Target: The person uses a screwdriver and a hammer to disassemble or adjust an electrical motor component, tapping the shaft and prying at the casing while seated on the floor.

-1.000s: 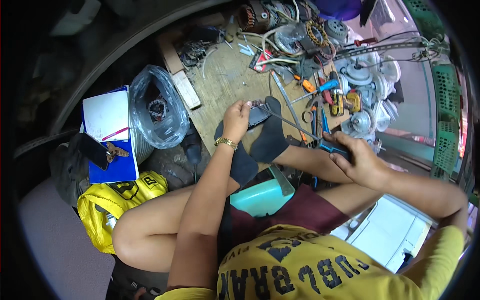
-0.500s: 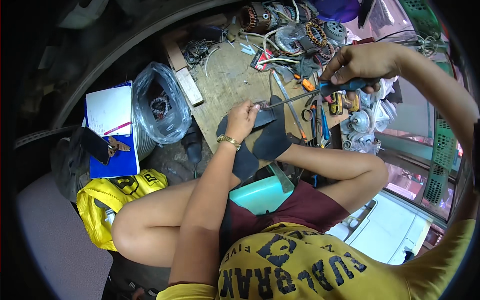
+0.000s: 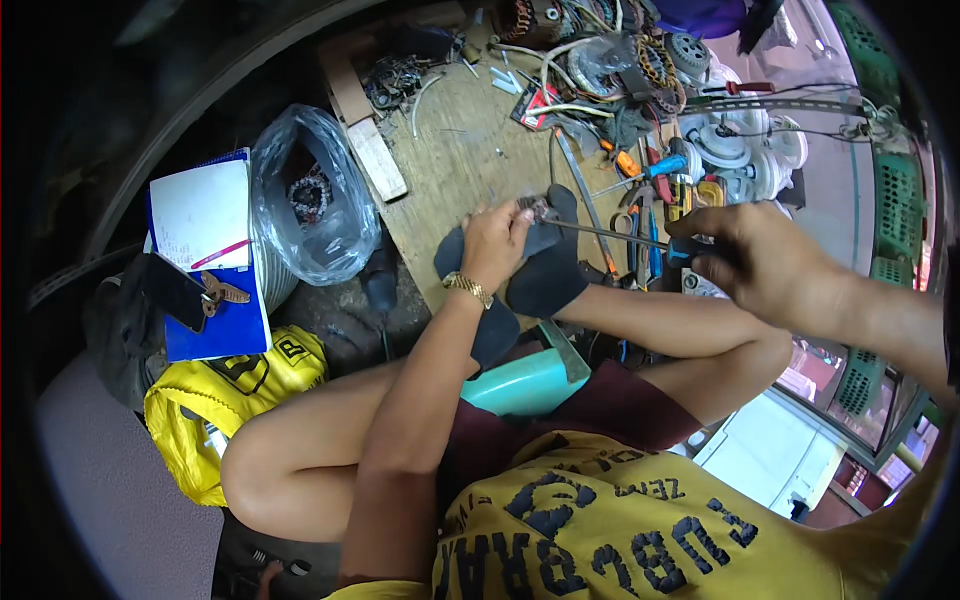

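Observation:
My left hand (image 3: 492,246), with a gold watch on its wrist, is closed at the fingertips on a small dark metallic part (image 3: 538,208); its exact kind is too small to tell. Under it, a dark grey block (image 3: 541,238) rests between my feet in dark socks. My right hand (image 3: 755,250) is wrapped round the dark blue-and-black handle of a screwdriver. The long thin screwdriver shaft (image 3: 610,234) points left, its tip by the small part. A second screwdriver, with a bright blue handle (image 3: 666,165), lies beyond.
Hand tools, including pliers (image 3: 655,250) and a hacksaw blade (image 3: 580,190), lie right on the wooden board (image 3: 450,130). Motor windings (image 3: 590,70) crowd its far side. At left are a clear plastic bag (image 3: 345,235), notebooks with a phone (image 3: 170,292) and a yellow bag (image 3: 200,425).
My right hand and the screwdriver have come down nearer to me, so the shaft now slopes the other way. The left hand keeps its hold. The whole view has shifted slightly.

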Available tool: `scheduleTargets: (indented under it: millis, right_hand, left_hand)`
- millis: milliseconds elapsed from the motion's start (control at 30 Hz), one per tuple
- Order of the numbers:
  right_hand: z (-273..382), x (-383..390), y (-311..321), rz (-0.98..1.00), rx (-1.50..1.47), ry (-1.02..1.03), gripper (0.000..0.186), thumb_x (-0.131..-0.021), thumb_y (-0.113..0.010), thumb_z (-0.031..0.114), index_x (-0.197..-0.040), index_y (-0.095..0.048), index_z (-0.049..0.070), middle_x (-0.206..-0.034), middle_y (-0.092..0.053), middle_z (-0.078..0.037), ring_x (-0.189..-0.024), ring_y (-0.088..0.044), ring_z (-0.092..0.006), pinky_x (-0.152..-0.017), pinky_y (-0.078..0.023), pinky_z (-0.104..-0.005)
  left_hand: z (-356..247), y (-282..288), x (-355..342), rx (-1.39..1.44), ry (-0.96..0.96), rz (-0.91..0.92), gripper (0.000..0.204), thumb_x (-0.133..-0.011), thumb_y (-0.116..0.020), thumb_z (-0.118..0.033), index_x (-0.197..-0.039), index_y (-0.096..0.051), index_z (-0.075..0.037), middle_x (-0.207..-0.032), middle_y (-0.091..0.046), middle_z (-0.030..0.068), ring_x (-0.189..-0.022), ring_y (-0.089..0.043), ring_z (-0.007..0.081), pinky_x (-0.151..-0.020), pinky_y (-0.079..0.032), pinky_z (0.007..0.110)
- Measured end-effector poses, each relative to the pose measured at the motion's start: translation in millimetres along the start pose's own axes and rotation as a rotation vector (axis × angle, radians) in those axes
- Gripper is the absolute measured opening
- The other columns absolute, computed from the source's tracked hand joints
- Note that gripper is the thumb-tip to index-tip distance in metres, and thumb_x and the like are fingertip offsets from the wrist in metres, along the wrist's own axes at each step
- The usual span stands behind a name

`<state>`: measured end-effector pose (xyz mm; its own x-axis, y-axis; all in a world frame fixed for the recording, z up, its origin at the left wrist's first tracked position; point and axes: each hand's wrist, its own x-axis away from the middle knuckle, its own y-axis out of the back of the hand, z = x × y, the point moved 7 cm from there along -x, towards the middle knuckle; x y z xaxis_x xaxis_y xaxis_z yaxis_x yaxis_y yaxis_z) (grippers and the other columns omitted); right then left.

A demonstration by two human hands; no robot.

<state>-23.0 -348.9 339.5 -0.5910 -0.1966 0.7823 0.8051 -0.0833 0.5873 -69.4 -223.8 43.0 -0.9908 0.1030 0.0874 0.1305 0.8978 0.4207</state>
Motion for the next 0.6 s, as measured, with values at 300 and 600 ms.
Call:
scheduleTargets:
  millis: [300,600]
  right_hand:
    - [-21.2,22.1,-16.6,-0.211,0.210,0.241,0.035,-0.088,-0.067,0.017,-0.119,-0.068,0.002,-0.101,-0.072,-0.023,-0.089,-0.071,-0.0377,-0.081,-0.056,-0.0460]
    - [11.9,-21.8,82.8,-0.740,-0.178,0.559,0.054,-0.091,-0.068,0.043,-0.124,-0.065,0.001,-0.118,-0.065,-0.021,-0.107,-0.064,-0.0323,-0.093,-0.051,-0.0405]
  left_hand:
    - [4.5,1.4,-2.6,0.024,0.020,-0.046,0.025,-0.097,-0.060,-0.029,-0.090,-0.063,-0.005,-0.089,-0.067,0.0161,-0.092,-0.061,0.0401,-0.082,-0.042,0.051]
    - [-102.5,49.8,-21.2,0.205,-0.395,-0.113,0.072,-0.076,-0.080,-0.014,-0.137,-0.044,-0.002,-0.136,-0.050,0.0208,-0.125,-0.051,0.0354,-0.109,-0.040,0.043]
